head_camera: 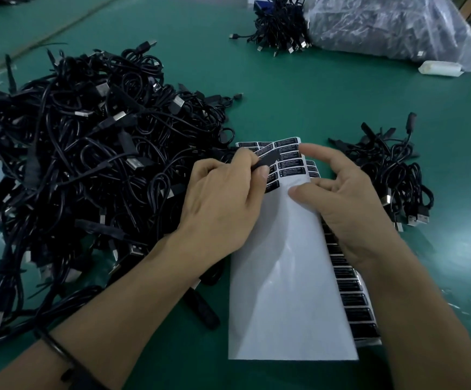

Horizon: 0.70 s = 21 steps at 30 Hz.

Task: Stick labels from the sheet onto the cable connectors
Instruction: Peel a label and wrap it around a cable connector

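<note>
**wirewatch:** You've got the head cam feed up? What are the hands holding?

**rig_op:** Yep, I'm watching it from my desk. The left hand (223, 198) is mid frame with its fingers curled in. Thumb and forefinger pinch a black connector (266, 162) right over the top end of the sheet (290, 277). One label (266, 150) sits at an angle just above that connector. It looks like it's touching, but I can't tell if it's stuck down.

**wirewatch:** And the right?

**rig_op:** The right hand (349, 201) is just right of centre, about half closed. Its thumb and curled fingers pinch the sheet's right edge. The index finger sticks out loose above the labels (292, 164) and holds nothing.

**wirewatch:** Where's the sheet lying?

**rig_op:** It's on the green table (313, 94), running from the centre down to the lower middle of the frame, between the two forearms. Most of it shows plain white. There are rows of black labels at its top end, and another column runs down its right side under the right wrist.

**wirewatch:** Cables?

**rig_op:** The big pile (88, 164) fills the left half, right up against the left hand. A small pile (392, 175) sits at middle right, just beside the right hand. At the top right there's a bundle (282, 32) next to a clear bag (383, 23). I can also see a black band (60, 353) on the left wrist, lower left.
</note>
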Available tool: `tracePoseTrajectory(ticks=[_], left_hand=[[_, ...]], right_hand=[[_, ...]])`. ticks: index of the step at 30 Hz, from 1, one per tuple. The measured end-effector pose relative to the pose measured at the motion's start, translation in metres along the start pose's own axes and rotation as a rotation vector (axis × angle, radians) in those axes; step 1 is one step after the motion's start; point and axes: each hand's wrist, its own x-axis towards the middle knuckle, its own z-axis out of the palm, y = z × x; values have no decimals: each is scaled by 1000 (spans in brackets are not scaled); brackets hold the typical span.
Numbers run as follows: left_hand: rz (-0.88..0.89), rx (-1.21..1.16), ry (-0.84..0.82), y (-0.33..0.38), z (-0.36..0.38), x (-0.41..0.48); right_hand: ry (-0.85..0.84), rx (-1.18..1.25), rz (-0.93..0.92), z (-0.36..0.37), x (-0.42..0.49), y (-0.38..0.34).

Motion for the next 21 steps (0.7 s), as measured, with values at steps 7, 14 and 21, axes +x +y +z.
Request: tracePoseTrajectory(ticks=[7,14,21], left_hand=[[-58,-111,-75,3,-4,2],[-49,-197,-20,4,-3,2],[-69,-241,26,11,-8,2]], right_hand=[[-16,2,31,6,1,1],[-36,21,9,4,0,1],[11,-39,0,3,3,4]])
